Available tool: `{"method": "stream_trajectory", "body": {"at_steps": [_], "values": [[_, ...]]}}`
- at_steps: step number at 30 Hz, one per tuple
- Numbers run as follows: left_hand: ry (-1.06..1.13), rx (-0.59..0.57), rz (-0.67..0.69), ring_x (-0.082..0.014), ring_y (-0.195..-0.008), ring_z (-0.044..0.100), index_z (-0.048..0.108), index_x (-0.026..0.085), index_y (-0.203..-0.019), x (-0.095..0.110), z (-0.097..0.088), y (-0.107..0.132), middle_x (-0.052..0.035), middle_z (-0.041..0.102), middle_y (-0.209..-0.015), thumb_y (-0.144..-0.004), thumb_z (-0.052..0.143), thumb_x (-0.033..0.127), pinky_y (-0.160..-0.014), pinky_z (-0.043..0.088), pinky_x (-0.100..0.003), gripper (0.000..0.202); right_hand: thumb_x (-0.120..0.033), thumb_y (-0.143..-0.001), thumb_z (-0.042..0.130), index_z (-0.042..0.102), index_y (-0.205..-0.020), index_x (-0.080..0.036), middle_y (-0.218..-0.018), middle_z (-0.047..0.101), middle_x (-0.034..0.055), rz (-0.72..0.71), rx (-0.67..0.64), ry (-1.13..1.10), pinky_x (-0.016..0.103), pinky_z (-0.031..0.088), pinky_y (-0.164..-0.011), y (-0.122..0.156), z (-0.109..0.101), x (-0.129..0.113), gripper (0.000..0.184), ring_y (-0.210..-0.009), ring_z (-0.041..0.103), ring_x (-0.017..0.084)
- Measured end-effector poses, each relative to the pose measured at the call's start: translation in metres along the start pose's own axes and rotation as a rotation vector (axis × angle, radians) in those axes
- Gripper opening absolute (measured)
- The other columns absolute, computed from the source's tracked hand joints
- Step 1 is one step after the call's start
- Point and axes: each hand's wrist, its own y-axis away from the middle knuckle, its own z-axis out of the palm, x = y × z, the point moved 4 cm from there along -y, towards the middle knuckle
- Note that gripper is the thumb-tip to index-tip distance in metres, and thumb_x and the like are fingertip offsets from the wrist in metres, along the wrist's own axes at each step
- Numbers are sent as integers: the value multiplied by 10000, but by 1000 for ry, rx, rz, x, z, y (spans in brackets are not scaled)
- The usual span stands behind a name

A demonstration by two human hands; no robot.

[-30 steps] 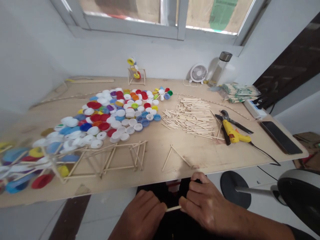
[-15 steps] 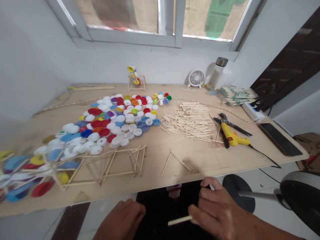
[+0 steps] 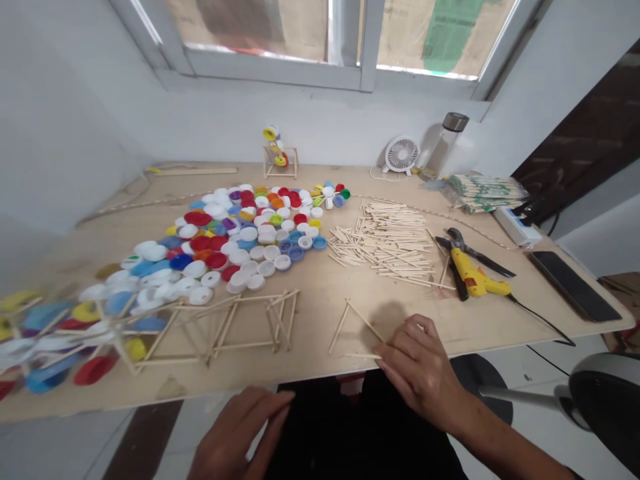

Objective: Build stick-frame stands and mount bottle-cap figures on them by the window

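1. Stick [image 3: 361,356] of pale wood, pinched at its right end between thumb and fingers of the right hand [image 3: 423,370], at the near edge of the table [image 3: 315,280]; cannot tell whether resting fully on the tabletop.
2. Just beyond that stick, a V of two joined sticks [image 3: 366,321], lying with the point away from the near edge and the right leg ending at the right hand; cannot tell whether touching the fingers.
3. Left hand [image 3: 235,437] in front of the table, beside the dark-clothed lap [image 3: 350,433], with thumb and forefinger parted by a gap.
4. Left of the V, well apart, angular stick frames [image 3: 245,346] along the near side.
5. Beyond those, a broad spread of bottle caps [image 3: 216,243] in white, red, blue, yellow and orange, many overlapping.
6. Right of the caps, a heap of loose sticks [image 3: 395,240], mostly lying crosswise.
7. Farther right, a yellow glue gun [image 3: 473,273] beside black-handled pliers [image 3: 487,261], then a dark smartphone [image 3: 575,285].
8. Toward the back, a small cap-and-stick model [image 3: 281,161], white fan [image 3: 401,155], clear bottle [image 3: 440,152], bagged sticks [image 3: 487,193] and white power strip [image 3: 517,227].
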Motion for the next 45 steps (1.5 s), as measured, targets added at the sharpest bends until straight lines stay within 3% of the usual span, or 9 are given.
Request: {"method": "stream_trajectory", "body": {"at_steps": [2, 7, 11, 32, 36, 39, 45], "values": [[49, 43, -66, -109, -766, 655, 613, 220, -986, 11, 5, -19, 0, 676, -845, -882, 503, 218, -695, 521, -205, 151, -150, -896, 510, 650, -917, -158, -714, 593, 24, -6, -13, -2, 367, 351, -771, -4, 9, 1, 142, -727, 495, 162], [68, 141, -72, -122, -801, 647, 620, 193, -989, 23, 27, -47, -25, 666, -871, -885, 487, 197, -738, 524, -232, 169, -163, -897, 516, 642, -876, -175, -780, 617, 32, -12, -24, 16, 386, 345, -823, -13, 21, 2, 128, -835, 522, 179], [39, 122, -49, -137, -838, 632, 620, 182, -993, 21, 38, -50, -44, 660, -896, -877, 494, 170, -766, 520, -262, 172, -166, -897, 523, 626, -807, -174, -804, 623, 35, -31, -26, 47, 381, 349, -828, -17, 23, 3, 137, -856, 518, 175], [-23, 151, 5, -142, -744, 574, 619, 176, -889, 28, 42, -58, -35, 620, -791, -870, 489, 125, -702, 477, -293, 141, -197, -914, 511, 623, -829, -185, -803, 607, 23, -13, -109, 76, 382, 337, -854, -17, 34, 5, 141, -843, 487, 178], [-23, 128, -16, -149, -759, 587, 629, 179, -896, 26, 44, -56, -36, 623, -811, -861, 504, 135, -730, 478, -303, 137, -215, -889, 545, 630, -921, -191, -840, 620, 34, 29, -97, 43, 399, 340, -864, -13, 27, 5, 94, -881, 508, 193], [-20, 117, -15, -152, -781, 589, 627, 169, -914, 25, 45, -55, -41, 618, -829, -852, 518, 117, -749, 472, -301, 135, -196, -881, 544, 628, -978, -179, -891, 636, 53, 72, -7, 29, 411, 347, -861, -5, 15, 12, 129, -891, 524, 203], [-22, 125, 0, -153, -785, 584, 625, 172, -916, 24, 44, -54, -42, 614, -834, -843, 529, 112, -749, 467, -300, 134, -155, -875, 518, 646, -947, -180, -943, 647, 80, 232, 192, 267, 411, 347, -839, 24, -17, 55, 148, -920, 529, 233]]}}
